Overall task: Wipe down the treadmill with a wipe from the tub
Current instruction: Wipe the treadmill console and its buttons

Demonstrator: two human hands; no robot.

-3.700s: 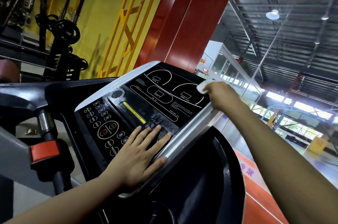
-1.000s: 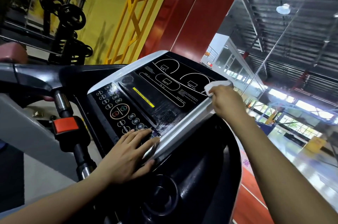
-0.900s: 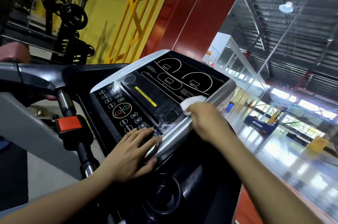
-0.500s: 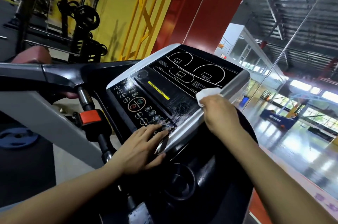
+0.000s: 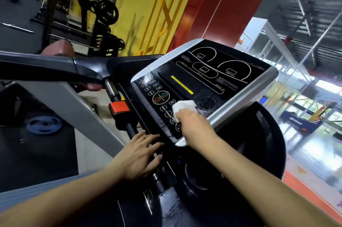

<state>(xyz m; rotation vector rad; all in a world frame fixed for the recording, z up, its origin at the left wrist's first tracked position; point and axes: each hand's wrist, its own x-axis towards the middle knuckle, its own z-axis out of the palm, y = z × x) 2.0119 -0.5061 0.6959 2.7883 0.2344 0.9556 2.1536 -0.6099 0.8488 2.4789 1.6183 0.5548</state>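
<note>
The treadmill console (image 5: 218, 78) is a black panel with white outlines, a yellow strip and round buttons, framed in silver. My right hand (image 5: 192, 123) holds a white wipe (image 5: 184, 106) and presses it on the lower button area of the console, beside the speaker grille. Wet streaks show on the panel near the wipe. My left hand (image 5: 142, 154) lies flat with straight fingers on the console's lower left edge, below the buttons. The tub is not in view.
A black handlebar (image 5: 55, 67) runs left of the console, with a chrome post and a red safety clip (image 5: 119, 107) below it. A blue weight plate (image 5: 44, 125) lies on the dark floor at left. Weight racks stand behind; a glass wall is at right.
My right hand has carried the wipe from the silver right rim down and left onto the button area. My left hand slid off the buttons to the console's lower edge. The camera shifted.
</note>
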